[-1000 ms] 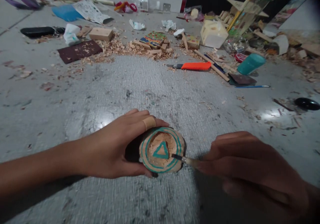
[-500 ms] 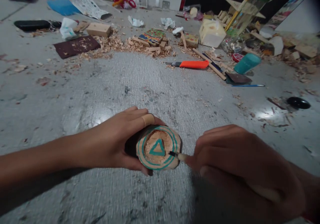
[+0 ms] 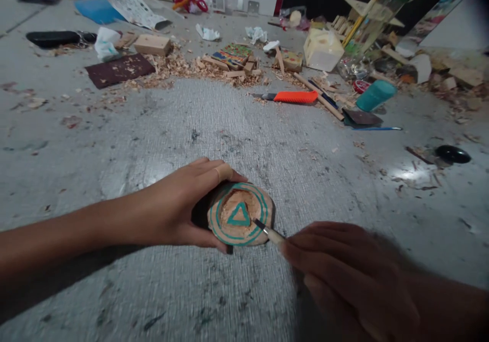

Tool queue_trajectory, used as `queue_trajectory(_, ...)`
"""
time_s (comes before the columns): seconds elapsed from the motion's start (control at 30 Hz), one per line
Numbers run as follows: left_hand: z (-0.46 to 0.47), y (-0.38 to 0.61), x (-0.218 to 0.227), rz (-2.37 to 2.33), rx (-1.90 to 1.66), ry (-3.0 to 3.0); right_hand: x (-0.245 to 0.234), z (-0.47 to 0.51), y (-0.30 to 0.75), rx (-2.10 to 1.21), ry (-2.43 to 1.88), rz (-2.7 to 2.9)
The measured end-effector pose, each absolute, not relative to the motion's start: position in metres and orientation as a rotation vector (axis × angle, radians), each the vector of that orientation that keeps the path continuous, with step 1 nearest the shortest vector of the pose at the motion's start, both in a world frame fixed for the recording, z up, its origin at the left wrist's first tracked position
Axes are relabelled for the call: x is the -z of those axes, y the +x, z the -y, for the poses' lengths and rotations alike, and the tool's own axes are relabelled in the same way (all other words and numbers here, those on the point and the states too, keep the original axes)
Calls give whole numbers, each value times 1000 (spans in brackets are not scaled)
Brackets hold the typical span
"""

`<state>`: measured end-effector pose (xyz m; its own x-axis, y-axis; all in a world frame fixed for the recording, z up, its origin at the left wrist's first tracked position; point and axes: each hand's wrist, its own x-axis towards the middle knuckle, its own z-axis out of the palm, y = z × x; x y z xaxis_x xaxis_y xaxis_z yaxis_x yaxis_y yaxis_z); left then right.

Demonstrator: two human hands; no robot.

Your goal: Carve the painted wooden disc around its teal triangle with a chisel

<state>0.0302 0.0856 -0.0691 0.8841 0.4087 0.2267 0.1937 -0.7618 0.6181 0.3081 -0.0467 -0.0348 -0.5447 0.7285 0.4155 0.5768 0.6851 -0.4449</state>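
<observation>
My left hand point(image 3: 179, 199) is closed around the left side of a round wooden piece point(image 3: 263, 204), with a bandage on one finger. Teal rings run around the piece's rim, and a teal triangle stands in its rough, hollowed centre. In my right hand point(image 3: 344, 265) is a wood carving chisel point(image 3: 275, 236) with a pale handle. Its dark blade tip rests at the hollow, just right of the triangle. Most of the handle is hidden in my right hand.
An orange utility knife point(image 3: 296, 96) lies beyond the piece, among wood shavings. Further right are a teal cup point(image 3: 376, 95), a thin blue stick point(image 3: 376, 128) and a black oval object point(image 3: 453, 153). Brown sandpaper point(image 3: 120, 70) and a wooden block point(image 3: 153, 45) lie at the back left.
My right hand has lowered and flattened, and the chisel now slants up and leftward into the hollow. The wooden piece and my left hand appear slightly higher in view.
</observation>
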Motion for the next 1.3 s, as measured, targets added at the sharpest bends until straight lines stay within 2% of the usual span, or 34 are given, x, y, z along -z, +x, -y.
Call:
queue_trajectory(0.1, -84, 31, 66, -448, -489, 2468, 38, 43, 311, -381, -1056, 2211)
queue_trajectory(0.27, -80, 33, 61, -494, -441, 2497, 39, 36, 320, -630, -1061, 1988)
queue_trajectory(0.6, -77, 33, 63, -560, -433, 2664, 26, 24, 323, -604, -961, 2206)
queue_trajectory(0.77, -75, 33, 59, -501, -476, 2732, 29, 24, 323, -796, -930, 2031)
queue_trajectory(1.1, -76, 34, 54, -346, -341, 2647, 38, 21, 321, -983, -1030, 1820)
queue_trajectory(1.3, -76, 36, 53, -324, -336, 2641, 34, 21, 321, -953, -967, 1909)
